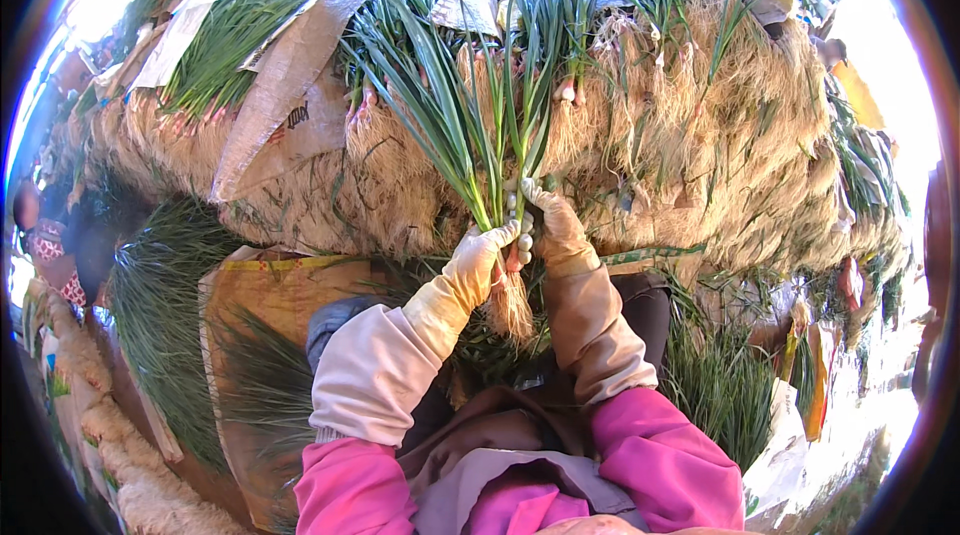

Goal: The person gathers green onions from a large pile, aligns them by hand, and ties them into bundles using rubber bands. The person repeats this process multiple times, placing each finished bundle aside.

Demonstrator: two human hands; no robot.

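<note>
A bunch of young green garlic plants (457, 137) is held upright over my lap, leaves fanning away from me. My gloved left hand (466, 263) closes around the pale lower stems from the left. On the right side of the same stems, my gloved right hand (556, 223) grips with its fingertips wrapped around them. Reddish bulb ends and a tuft of pale roots (511, 310) hang below both hands. The gloves are whitish with yellow-brown stains. Some stems are hidden behind the fingers.
A high heap of garlic plants with hanging roots (720, 152) stands ahead. Woven plastic sheeting (296, 77) drapes over it. A yellow woven sack (277, 287) and green leaves (172, 325) lie to my left, more leaves (712, 385) to my right. Other people (52, 250) are at the edges.
</note>
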